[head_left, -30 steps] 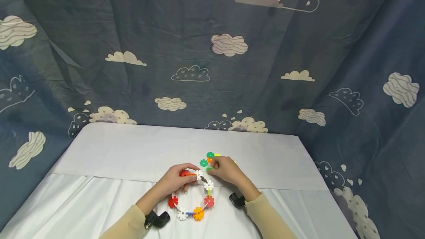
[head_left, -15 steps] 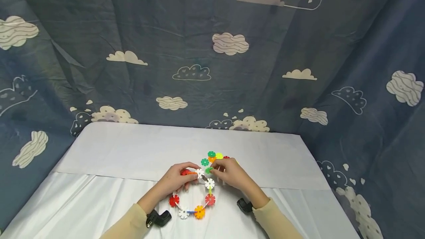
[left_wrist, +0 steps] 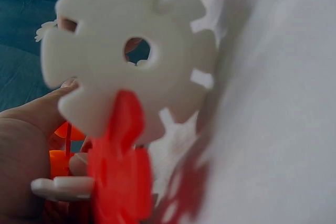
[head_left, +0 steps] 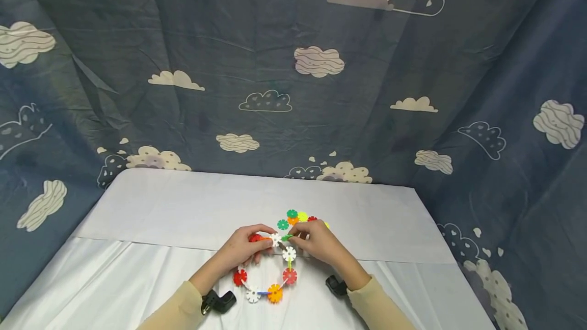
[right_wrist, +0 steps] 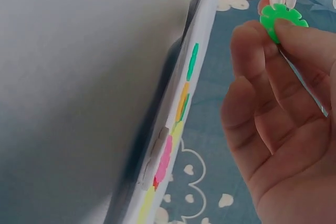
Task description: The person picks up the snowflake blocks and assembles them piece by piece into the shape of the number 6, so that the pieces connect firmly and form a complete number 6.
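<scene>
A loop of linked, notched plastic discs is held at the middle of the white table. My left hand grips its upper left part, by a red disc and an orange one. My right hand pinches a green notched disc between thumb and fingers, right beside the loop's upper white disc. Whether the green disc touches the white one I cannot tell. Lower in the loop are an orange disc and a red disc. In the left wrist view, a white disc slots onto a red one.
Loose discs lie behind my right hand, among them a teal green disc and a yellow disc; my hand partly hides this group. The white-covered table ends at a dark cloud-patterned curtain.
My right hand has drawn the green disc away from the loose discs to the loop's white disc and turned it more edge-on. The left hand keeps its grip, nearly still.
</scene>
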{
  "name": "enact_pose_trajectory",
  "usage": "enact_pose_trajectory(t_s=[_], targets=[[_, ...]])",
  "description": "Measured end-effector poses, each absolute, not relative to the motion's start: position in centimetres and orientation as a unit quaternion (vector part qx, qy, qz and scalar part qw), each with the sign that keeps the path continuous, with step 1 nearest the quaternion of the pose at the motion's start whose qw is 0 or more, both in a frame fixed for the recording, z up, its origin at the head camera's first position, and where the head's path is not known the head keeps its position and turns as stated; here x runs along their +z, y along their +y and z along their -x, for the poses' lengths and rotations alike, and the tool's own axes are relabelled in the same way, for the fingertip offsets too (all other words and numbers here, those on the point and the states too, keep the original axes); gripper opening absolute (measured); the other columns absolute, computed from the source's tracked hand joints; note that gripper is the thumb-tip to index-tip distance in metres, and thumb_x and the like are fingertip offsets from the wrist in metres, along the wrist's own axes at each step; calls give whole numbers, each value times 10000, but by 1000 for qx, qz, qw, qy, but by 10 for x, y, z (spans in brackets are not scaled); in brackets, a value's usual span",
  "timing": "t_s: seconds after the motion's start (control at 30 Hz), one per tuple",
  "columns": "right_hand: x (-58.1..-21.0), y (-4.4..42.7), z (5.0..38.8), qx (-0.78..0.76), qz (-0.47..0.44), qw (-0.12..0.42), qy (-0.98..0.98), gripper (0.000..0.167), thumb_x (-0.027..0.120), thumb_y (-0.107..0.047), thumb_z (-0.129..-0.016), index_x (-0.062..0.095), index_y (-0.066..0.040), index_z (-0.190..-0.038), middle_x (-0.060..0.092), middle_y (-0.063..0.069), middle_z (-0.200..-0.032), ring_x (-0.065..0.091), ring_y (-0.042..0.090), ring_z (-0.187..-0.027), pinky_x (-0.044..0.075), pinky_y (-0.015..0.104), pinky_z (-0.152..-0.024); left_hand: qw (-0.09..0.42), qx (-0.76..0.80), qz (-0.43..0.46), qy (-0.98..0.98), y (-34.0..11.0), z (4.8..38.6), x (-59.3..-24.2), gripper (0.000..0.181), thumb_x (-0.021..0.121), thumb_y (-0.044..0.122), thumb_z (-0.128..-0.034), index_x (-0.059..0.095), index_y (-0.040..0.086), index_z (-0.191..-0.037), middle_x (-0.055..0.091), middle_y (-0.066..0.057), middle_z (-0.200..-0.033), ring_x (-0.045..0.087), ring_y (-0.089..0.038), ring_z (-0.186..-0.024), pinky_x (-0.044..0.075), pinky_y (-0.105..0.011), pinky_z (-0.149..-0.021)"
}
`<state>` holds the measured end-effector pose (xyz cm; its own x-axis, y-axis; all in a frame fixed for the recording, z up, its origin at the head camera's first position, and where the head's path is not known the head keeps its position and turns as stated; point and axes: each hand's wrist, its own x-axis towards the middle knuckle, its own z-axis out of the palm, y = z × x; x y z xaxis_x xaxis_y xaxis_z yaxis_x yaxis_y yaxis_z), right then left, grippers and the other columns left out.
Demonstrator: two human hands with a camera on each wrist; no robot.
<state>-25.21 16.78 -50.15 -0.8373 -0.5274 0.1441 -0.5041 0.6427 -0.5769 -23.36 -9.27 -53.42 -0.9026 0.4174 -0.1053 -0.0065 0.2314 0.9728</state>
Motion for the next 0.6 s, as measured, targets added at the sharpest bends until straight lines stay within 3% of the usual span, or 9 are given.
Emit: enact_pose_trajectory(t_s=[0.2, 0.6], targets=[[-497, 165, 248, -267, 301, -8, 915, 52, 806, -142, -948, 810, -178, -984, 739, -87, -834, 563, -9, -710, 505, 180, -613, 176, 608, -135, 762, -93, 233, -533, 370, 746, 373, -1003, 702, 239, -1345, 805, -53, -880, 418, -79, -421, 374, -187, -399], [-494, 164, 245, -255, 335, -30, 906, 55, 801, -98, -942, 813, -142, -974, 750, -55, -833, 566, -21, -719, 517, 165, -641, 175, 616, -132, 756, -93, 231, -532, 356, 747, 350, -1005, 707, 221, -1334, 805, -86, -887, 462, -96, -463, 370, -194, -403]])
